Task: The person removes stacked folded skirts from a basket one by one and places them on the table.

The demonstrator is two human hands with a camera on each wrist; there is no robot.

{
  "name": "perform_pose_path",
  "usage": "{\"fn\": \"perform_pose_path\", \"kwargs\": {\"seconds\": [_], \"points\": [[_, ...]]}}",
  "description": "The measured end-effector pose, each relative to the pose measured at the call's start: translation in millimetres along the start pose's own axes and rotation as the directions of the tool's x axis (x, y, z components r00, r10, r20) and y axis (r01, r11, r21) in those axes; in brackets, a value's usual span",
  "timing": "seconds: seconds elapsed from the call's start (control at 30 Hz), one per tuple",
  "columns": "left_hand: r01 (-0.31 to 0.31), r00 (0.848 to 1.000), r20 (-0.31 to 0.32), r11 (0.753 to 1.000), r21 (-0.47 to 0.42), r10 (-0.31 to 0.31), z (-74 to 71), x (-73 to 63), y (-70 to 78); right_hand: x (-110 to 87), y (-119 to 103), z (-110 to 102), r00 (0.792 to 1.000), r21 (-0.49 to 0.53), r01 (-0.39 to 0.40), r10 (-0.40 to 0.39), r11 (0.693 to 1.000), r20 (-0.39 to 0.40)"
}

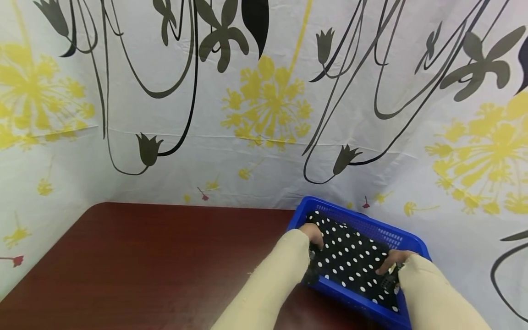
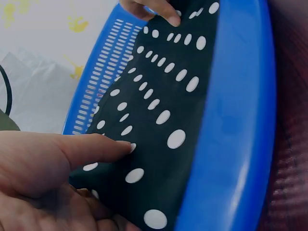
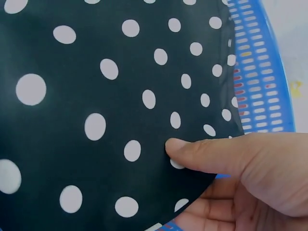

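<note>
A black cloth with white polka dots (image 1: 350, 256) lies spread inside a blue plastic basket (image 1: 371, 223). At the cloth's left end, my left hand (image 1: 312, 234) pinches it; the left wrist view shows the thumb (image 2: 103, 148) on top and the other fingers curled below, partly hidden. My right hand (image 1: 397, 260) holds the opposite end. Its thumb (image 3: 207, 155) presses on the dotted surface while the fingers bend beneath the cloth's edge, as the right wrist view shows. Whatever lies under the cloth is hidden.
The basket stands at the right end of a dark red-brown table (image 1: 165, 261), close to the back edge. Behind the table hangs a white sheet (image 1: 255, 169) printed with yellow and grey flowers. Slotted walls run along the basket's far side.
</note>
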State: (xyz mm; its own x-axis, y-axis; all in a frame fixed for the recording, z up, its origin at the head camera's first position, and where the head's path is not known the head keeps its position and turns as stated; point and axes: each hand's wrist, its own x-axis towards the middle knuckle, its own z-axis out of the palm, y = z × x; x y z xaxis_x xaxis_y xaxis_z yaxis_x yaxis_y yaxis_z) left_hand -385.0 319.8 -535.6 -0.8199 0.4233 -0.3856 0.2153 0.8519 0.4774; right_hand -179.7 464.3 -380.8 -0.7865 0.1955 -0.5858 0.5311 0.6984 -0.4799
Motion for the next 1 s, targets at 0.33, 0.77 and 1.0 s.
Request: {"fn": "perform_pose_path", "kwargs": {"seconds": [0.33, 0.77, 1.0], "points": [[-0.062, 0.994, -0.108, 0.935, -0.348, 0.026, -77.8, -174.6, 7.1, 0.2, 5, -16, 0.972, -0.231, 0.234, -0.231, 0.944, 0.042], [-0.098, 0.995, -0.051, 0.801, -0.591, 0.085, -127.3, -211.6, 9.4, -28.8, -1, -57, 0.9, 0.254, 0.389, -0.424, 0.886, 0.101], [-0.158, 0.984, -0.042, 0.734, -0.66, 0.174, -161.4, -222.5, 5.9, -49.2, -32, -75, 0.892, 0.057, 0.452, -0.453, 0.89, -0.008]]}}
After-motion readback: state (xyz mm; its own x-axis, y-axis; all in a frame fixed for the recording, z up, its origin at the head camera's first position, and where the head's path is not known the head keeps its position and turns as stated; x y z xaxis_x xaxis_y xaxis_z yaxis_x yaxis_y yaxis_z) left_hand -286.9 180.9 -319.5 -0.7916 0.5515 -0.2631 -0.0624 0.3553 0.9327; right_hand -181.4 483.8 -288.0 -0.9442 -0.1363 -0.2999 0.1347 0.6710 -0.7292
